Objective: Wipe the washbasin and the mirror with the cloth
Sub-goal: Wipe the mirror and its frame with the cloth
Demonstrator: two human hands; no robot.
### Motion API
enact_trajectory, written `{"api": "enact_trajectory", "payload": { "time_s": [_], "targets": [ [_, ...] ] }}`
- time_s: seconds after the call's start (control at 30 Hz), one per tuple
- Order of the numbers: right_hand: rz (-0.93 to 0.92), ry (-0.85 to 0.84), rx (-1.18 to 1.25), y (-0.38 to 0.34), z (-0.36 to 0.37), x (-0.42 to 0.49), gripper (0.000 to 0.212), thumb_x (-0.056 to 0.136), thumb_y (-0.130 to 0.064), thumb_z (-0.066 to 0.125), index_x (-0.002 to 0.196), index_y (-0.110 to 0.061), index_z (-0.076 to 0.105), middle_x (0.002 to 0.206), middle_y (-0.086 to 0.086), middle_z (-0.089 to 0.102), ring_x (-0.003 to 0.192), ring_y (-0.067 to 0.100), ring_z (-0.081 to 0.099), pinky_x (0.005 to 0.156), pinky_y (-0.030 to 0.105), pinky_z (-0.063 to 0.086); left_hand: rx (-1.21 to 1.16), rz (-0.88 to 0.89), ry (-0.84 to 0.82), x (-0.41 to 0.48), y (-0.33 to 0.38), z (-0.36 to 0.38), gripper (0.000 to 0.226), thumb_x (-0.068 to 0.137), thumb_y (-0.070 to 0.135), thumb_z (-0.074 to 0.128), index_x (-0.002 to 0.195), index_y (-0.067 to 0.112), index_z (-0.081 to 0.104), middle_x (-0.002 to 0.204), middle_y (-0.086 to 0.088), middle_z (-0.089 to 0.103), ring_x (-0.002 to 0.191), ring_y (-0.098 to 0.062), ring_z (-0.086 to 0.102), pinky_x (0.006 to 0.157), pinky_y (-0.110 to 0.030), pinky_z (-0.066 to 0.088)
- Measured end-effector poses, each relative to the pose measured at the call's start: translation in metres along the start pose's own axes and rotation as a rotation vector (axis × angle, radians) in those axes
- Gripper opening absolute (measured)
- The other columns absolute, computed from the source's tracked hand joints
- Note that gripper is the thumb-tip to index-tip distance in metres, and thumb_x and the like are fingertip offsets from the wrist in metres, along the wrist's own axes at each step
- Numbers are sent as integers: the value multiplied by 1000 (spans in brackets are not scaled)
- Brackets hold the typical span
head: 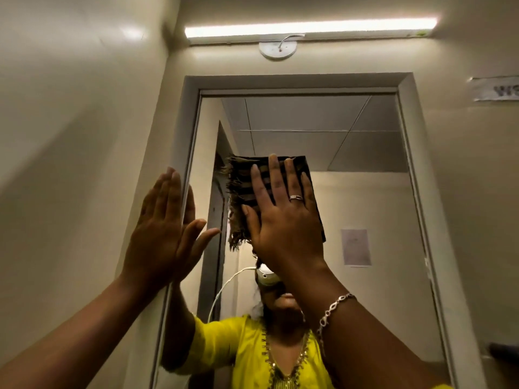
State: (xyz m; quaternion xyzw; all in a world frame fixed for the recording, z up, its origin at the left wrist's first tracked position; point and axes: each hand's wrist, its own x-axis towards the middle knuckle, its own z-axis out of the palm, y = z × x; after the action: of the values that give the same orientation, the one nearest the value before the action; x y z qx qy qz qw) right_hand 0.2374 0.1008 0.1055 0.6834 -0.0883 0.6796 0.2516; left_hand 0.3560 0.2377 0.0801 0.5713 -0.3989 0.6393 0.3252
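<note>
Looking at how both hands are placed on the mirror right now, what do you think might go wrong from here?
The right hand only presses the cloth flat with open fingers, so it might slip and drop. The bare left hand rests at the mirror frame's edge and could smudge the glass. The ring might scrape the glass if the cloth shifts.

Dim, warm light from a glaring ceiling tube lamp (310, 27); soft focus, wide-angle edge bending.

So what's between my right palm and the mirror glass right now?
The folded brown cloth, pressed flat against the mirror under the right hand. The head view shows it.
</note>
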Motion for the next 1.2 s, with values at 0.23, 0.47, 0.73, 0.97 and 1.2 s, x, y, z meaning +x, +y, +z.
{"api": "enact_trajectory", "payload": {
  "time_s": [0.23,0.47,0.73,0.97,1.2],
  "targets": [
    [29,-46,-79,52,-23,-20,60,95,-48,10,144,-20,27,153,10,23,142,30,16,112,44,12,34,16,-19,1,-5,2,90,91,65,9,138,-10,19,147,-27,20,136,-37,19,113,-18,-3],
    [42,-46,-149,101,-42,-32,58,95,-47,14,145,-20,24,154,10,19,143,28,13,114,43,10,144,-21,-80,-1,-32,27,87,86,65,26,145,4,12,155,-17,5,142,-30,4,117,-31,0],
    [75,-30,-194,132,-53,-34,59,95,-48,12,145,-20,24,154,10,20,143,28,14,115,43,11,314,-148,-222,1,-71,72,89,80,65,32,145,5,18,155,-15,5,142,-31,5,114,-50,14],
    [170,36,-210,122,-50,-41,59,95,-47,11,145,-18,24,152,15,25,140,34,20,114,44,11,181,-88,-140,-8,-48,49,88,84,67,26,146,6,14,156,-13,0,143,-27,0,116,-48,9],
    [295,64,-237,92,-40,-46,59,93,-44,23,144,-15,27,151,18,26,139,36,21,113,47,12,-24,-16,-15,-11,-5,10,84,90,65,17,142,-2,15,150,-23,15,141,-23,5,115,-20,0]
  ]
}}
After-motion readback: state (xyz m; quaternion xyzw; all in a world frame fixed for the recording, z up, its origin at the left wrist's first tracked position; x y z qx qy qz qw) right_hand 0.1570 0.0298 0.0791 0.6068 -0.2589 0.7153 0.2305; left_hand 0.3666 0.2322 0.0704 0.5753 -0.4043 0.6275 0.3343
